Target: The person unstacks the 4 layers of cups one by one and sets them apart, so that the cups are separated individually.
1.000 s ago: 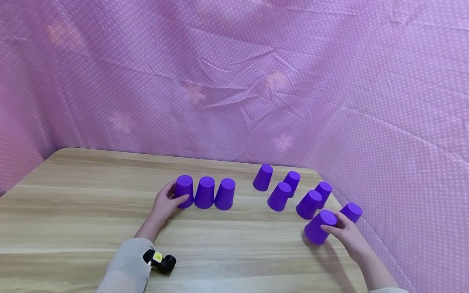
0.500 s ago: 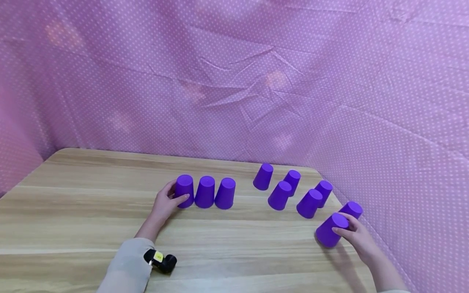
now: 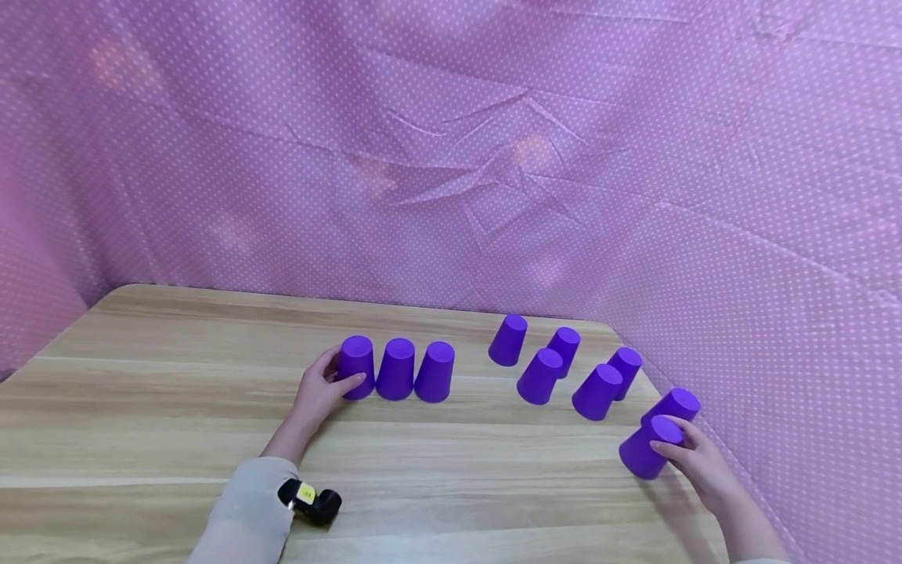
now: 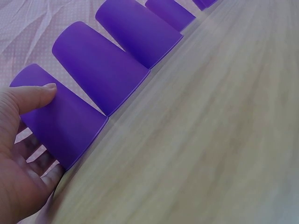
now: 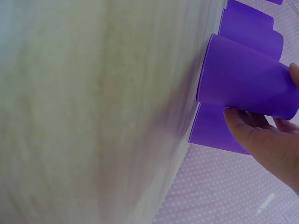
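Three upside-down purple cups stand in a row left of centre in the head view. My left hand grips the leftmost cup, thumb across its near side and fingers behind it. The middle cup and third cup stand close beside it. At the right, my right hand holds another upside-down purple cup between thumb and fingers. In the right wrist view this cup's rim is right at the tabletop. It partly hides a purple cup behind it.
Several more upside-down purple cups stand at the back right, among them a far one and two nearer ones. The wooden table ends at a pink dotted curtain. A black wrist device is on my left sleeve.
My right hand has moved the cup it holds to the right and slightly nearer, close in front of the rightmost cup. The left hand and its cup have stayed put.
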Available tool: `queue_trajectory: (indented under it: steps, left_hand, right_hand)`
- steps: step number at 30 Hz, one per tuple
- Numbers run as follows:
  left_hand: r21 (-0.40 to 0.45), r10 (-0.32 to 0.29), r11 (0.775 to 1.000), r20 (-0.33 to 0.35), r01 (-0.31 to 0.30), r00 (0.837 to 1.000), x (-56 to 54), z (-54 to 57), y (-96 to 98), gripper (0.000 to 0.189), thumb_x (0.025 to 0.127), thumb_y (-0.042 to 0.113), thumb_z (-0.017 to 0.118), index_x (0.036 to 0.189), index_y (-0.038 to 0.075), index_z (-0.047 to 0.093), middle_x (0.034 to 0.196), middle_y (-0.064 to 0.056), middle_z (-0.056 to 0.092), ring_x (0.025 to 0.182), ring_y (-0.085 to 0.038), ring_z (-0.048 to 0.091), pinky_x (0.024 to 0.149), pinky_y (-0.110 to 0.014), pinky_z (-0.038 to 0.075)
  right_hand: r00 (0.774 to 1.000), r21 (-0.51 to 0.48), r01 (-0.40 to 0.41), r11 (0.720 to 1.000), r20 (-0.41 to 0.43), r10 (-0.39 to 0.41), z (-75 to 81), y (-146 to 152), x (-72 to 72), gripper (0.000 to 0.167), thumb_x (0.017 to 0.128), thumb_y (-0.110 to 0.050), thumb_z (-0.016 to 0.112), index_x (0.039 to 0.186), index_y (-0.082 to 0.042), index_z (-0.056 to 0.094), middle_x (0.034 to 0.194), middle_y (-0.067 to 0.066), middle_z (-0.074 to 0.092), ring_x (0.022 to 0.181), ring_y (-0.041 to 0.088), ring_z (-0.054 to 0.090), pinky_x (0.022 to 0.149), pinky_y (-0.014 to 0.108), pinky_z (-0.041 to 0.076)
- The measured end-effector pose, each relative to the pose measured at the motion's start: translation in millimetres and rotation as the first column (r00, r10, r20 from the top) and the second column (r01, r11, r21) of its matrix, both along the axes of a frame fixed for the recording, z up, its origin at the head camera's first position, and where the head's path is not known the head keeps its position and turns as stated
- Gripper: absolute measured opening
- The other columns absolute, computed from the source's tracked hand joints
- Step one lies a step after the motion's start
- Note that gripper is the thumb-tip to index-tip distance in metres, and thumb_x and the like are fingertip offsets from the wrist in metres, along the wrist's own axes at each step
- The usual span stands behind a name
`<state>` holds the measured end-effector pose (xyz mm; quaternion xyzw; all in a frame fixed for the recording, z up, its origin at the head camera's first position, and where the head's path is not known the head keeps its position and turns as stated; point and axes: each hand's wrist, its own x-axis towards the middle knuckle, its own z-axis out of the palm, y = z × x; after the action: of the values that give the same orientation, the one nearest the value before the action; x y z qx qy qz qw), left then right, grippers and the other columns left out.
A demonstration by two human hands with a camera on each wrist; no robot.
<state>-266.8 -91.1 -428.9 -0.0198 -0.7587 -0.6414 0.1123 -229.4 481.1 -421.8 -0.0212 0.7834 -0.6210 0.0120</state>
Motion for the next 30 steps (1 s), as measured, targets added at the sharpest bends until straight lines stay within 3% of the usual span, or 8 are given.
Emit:
queue_trajectory:
  steps: [5,9,13,16,19,22,26,30]
  left_hand:
    - [0.003,-0.001,1.0,0.007,0.001,1.0,0.0,0.2,0.7,0.065,0.075,0.006,0.065,0.13,-0.004,0.031,0.126,-0.026,0.036,0.116,-0.034,0.033,0.097,-0.04,0.029]
    - [0.005,-0.003,1.0,0.012,0.002,1.0,0.7,0.6,0.8,0.066,0.075,0.006,0.065,0.13,-0.003,0.03,0.126,-0.026,0.035,0.116,-0.034,0.034,0.097,-0.04,0.029]
    - [0.005,0.0,1.0,0.013,0.0,1.0,1.1,0.8,0.6,0.066,0.075,0.006,0.065,0.13,-0.003,0.03,0.126,-0.027,0.035,0.116,-0.035,0.034,0.097,-0.04,0.029]
    - [0.005,-0.003,1.0,0.01,0.003,1.0,1.0,0.4,0.3,0.065,0.075,0.006,0.065,0.13,-0.004,0.031,0.126,-0.027,0.035,0.116,-0.035,0.034,0.097,-0.04,0.029]
    - [0.004,-0.009,1.0,0.01,0.009,1.0,0.9,-0.3,0.0,0.066,0.075,0.006,0.065,0.13,-0.003,0.031,0.126,-0.026,0.035,0.116,-0.035,0.034,0.097,-0.04,0.029]
    - [0.003,-0.01,1.0,0.012,0.01,1.0,0.8,-0.8,0.1,0.066,0.075,0.007,0.066,0.13,-0.003,0.031,0.126,-0.026,0.036,0.116,-0.034,0.034,0.097,-0.04,0.029]
    - [0.002,-0.01,1.0,0.015,0.01,1.0,1.1,-0.4,-0.3,0.066,0.075,0.008,0.066,0.13,-0.003,0.031,0.127,-0.026,0.035,0.116,-0.034,0.033,0.097,-0.04,0.028]
    - [0.01,-0.01,1.0,0.019,0.01,1.0,1.6,0.7,-1.1,0.066,0.075,0.009,0.066,0.13,-0.003,0.031,0.127,-0.026,0.035,0.117,-0.034,0.033,0.097,-0.04,0.028]
  right_hand:
    - [1.0,-0.012,-0.007,1.0,-0.015,0.006,-2.8,4.3,-1.7,0.054,0.073,-0.023,0.068,0.117,-0.01,0.041,0.101,-0.011,0.051,0.091,-0.003,0.05,0.076,0.01,0.041]
    - [0.998,0.025,-0.039,0.999,-0.041,0.04,4.4,4.4,-2.9,0.048,0.077,-0.018,0.064,0.12,-0.013,0.041,0.105,-0.01,0.051,0.093,-0.001,0.049,0.078,0.015,0.042]
    - [0.998,0.142,-0.032,0.989,-0.054,0.04,29.2,-10.6,0.4,0.052,0.081,-0.016,0.059,0.126,-0.005,0.035,0.115,0.006,0.048,0.094,-0.002,0.047,0.089,0.032,0.038]
    - [0.995,0.213,-0.062,0.975,-0.068,0.078,44.6,-17.2,-1.2,0.061,0.081,-0.018,0.059,0.129,0.003,0.027,0.124,0.02,0.039,0.101,0.005,0.045,0.092,0.051,0.027]
    - [0.986,0.195,-0.073,0.978,-0.136,0.1,39.4,-7.6,-15.5,0.054,0.082,-0.012,0.058,0.128,0.0,0.033,0.121,0.016,0.045,0.101,0.011,0.048,0.091,0.04,0.033]
    - [0.978,0.215,-0.098,0.972,-0.161,0.134,46.7,-8.2,-21.3,0.054,0.082,-0.015,0.058,0.128,-0.002,0.034,0.12,0.012,0.047,0.099,0.008,0.048,0.089,0.039,0.036]
    - [0.983,0.324,-0.076,0.943,-0.133,0.125,83.0,-36.2,-10.9,0.063,0.082,-0.02,0.058,0.129,0.006,0.025,0.125,0.026,0.035,0.096,-0.001,0.045,0.089,0.038,0.037]
    - [0.985,0.366,-0.046,0.93,-0.14,0.104,108.7,-59.6,-7.4,0.06,0.084,-0.016,0.055,0.129,0.009,0.023,0.125,0.026,0.036,0.092,-0.008,0.044,0.08,0.016,0.04]
